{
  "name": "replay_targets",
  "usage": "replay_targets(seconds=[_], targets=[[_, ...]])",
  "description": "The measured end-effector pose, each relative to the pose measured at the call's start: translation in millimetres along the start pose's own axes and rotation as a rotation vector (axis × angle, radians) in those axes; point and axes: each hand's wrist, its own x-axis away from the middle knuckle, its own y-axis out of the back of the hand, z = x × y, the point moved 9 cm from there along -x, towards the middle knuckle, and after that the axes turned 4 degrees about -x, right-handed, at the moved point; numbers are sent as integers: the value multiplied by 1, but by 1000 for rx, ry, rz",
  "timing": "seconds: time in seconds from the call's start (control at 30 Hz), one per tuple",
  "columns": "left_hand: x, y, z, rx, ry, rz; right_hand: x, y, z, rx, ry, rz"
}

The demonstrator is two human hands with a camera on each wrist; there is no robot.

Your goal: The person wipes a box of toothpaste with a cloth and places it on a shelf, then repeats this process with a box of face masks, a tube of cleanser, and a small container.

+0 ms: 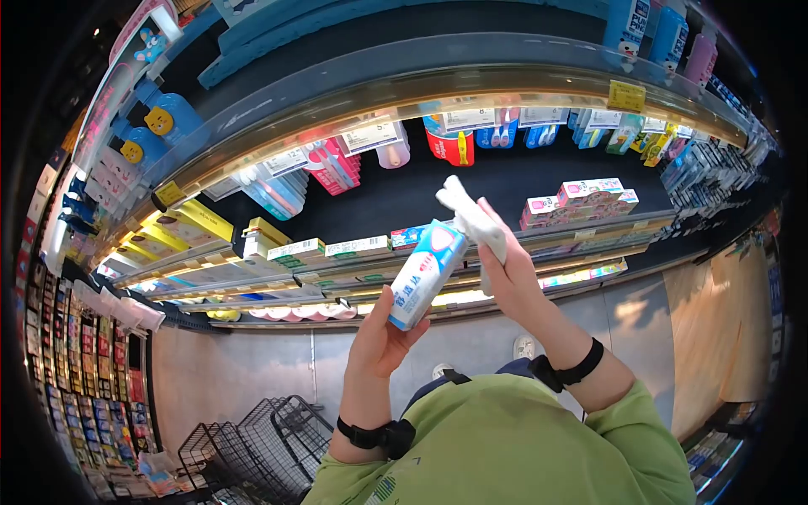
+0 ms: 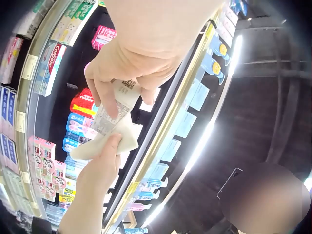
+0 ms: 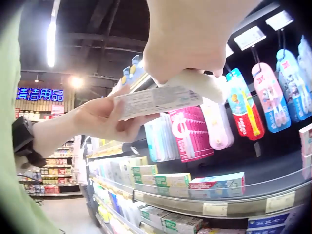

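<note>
Shelving (image 1: pixel 421 87) stretches across my head view, beyond both hands. I see the person's left hand (image 1: pixel 380 343) low and to the left, thumb and fingers clamped on the near end of a blue-and-white box (image 1: pixel 427 273). The right hand (image 1: pixel 515 282) is up and to the right, its fingers and thumb pinching a white cloth (image 1: pixel 481 225). The box is held up in front of the shelving, tilted, its long axis running from the left palm forward and rightward, so its far end points at the cloth. That far end is nearer the right hand; in my wrist views the cloth lies against it, crossing the box's line rather than following it.
</note>
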Motion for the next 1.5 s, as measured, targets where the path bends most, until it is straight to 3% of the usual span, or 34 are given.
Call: replay_targets(seconds=[0.07,0.1,0.13,0.2,0.23,0.3,0.37,0.47,0.53,0.6,0.67,0.73,0.8,0.83,0.9,0.93,1.0,1.03,1.07,1.13,1.27,1.4,1.47,1.5], targets=[[-12,2,8,114,74,90,8,-2,30,300,199,-97],[-13,-7,13,228,154,181,13,-19,34,481,196,39],[-13,-8,14,226,151,179,17,-25,37,477,197,40],[-12,-24,19,208,156,236,28,-59,40,545,252,298],[-15,-21,19,194,135,188,31,-61,42,546,252,292],[-17,-15,18,198,119,221,47,-82,52,545,392,497],[-18,-15,13,181,118,311,56,-86,55,523,436,539],[-14,-12,15,121,80,259,60,-89,55,506,475,583],[-12,-14,18,150,109,223,53,-78,53,585,492,518],[-14,3,29,127,201,96,45,-64,47,564,448,470],[-10,4,31,183,217,112,32,-43,34,629,292,376],[-6,7,32,139,225,132,27,-31,23,701,292,325],[-3,10,31,120,224,140,16,11,-19,59,-45,-79],[-1,9,30,133,233,160,18,15,-21,58,-45,-75],[-1,9,30,147,238,180,38,7,-64,-622,-662,-92],[-2,10,30,129,231,165,41,6,-57,-622,-664,-89],[-3,12,30,111,225,151,45,-15,-30,-512,-550,105],[-4,11,30,122,222,159,41,-16,-21,-513,-410,72],[-4,10,29,132,219,167,40,-15,-23,-515,-409,69],[-2,8,30,116,228,186,46,-21,-39,-578,-606,130],[-4,9,27,23,172,192,47,-27,-36,-774,-616,62],[-5,8,23,-129,134,94,37,-22,-28,-701,-533,77],[-16,7,11,-415,-59,139,36,-24,-30,-709,-525,92],[-13,6,10,-415,-59,138,34,-24,-29,-660,-441,94]])
